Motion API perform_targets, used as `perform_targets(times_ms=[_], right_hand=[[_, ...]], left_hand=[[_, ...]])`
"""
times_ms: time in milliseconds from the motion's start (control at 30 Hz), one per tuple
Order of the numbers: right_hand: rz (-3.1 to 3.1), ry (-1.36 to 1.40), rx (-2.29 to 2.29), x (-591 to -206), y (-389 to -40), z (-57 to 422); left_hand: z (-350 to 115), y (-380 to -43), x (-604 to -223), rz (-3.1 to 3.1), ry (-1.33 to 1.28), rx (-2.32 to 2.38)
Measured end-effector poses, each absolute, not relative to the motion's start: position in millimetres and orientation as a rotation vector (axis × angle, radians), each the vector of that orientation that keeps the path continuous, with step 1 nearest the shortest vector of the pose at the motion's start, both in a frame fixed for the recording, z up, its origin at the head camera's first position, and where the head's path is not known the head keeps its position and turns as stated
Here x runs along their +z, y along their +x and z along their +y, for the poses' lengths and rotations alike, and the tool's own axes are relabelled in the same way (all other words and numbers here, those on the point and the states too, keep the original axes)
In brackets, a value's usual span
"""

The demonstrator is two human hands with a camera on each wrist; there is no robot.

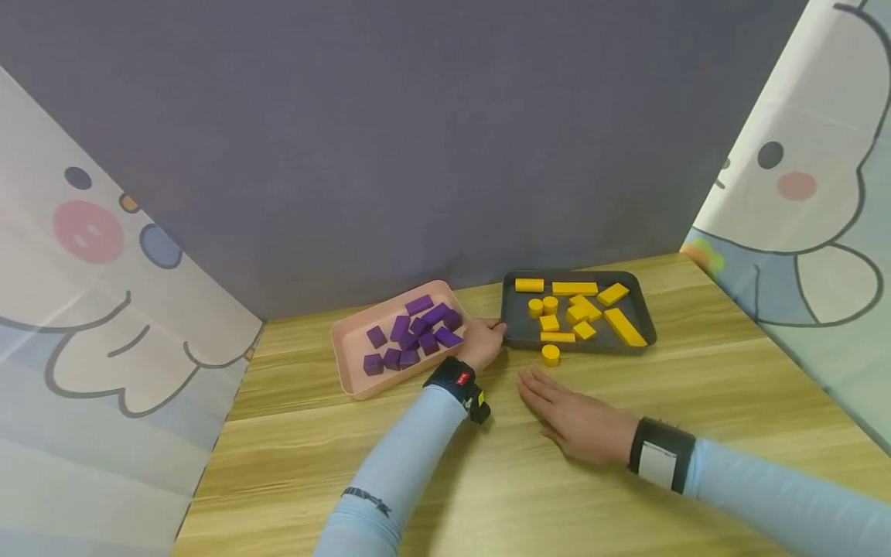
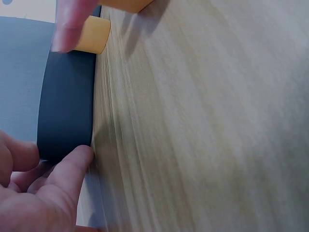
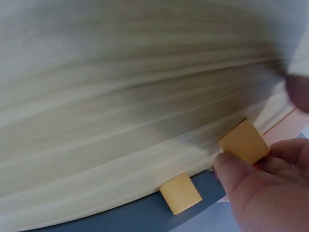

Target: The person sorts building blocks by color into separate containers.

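My left hand grips the front left corner of the dark grey tray. In the left wrist view its fingers lie around the tray's end wall. My right hand is over the table in front of the tray, its back turned up. The right wrist view shows its fingers pinching a yellow block, which the hand hides in the head view. A short yellow cylinder sits just outside the tray's front wall. Inside the tray lie several yellow blocks and cylinders.
A pink tray with several purple blocks stands at the left, close to my left hand. Behind both trays rises a grey wall panel. Cartoon-printed curtains flank the wooden table.
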State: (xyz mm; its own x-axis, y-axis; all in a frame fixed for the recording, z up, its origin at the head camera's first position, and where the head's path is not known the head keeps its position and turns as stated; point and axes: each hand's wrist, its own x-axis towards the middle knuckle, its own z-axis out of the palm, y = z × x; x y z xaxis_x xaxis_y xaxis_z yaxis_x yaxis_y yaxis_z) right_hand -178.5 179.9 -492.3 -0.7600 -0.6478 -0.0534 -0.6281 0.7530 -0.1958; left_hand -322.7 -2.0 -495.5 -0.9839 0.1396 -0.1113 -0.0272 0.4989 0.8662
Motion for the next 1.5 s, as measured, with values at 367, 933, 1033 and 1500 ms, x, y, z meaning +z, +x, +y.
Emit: perform_targets(times_ms=[367,933,1033,1500], right_hand=[[2.894,-1.03,-0.326,-481.1,-185.0,168.3],[3.052,-0.842,-0.465,-425.3,-234.0,162.5],[3.097,-0.777,-0.469,-410.4,-253.2,161.1],[3.07,-0.739,-0.36,-424.0,-319.9,157.2]], left_hand=[[-6.8,-322.2,-493.1,2.558,0.072,1.511],[-7.5,-319.9,-493.1,2.574,0.069,1.501],[-8.1,-319.8,-492.9,2.57,0.07,1.515],[-0.4,-318.0,-492.7,2.588,0.096,1.523]])
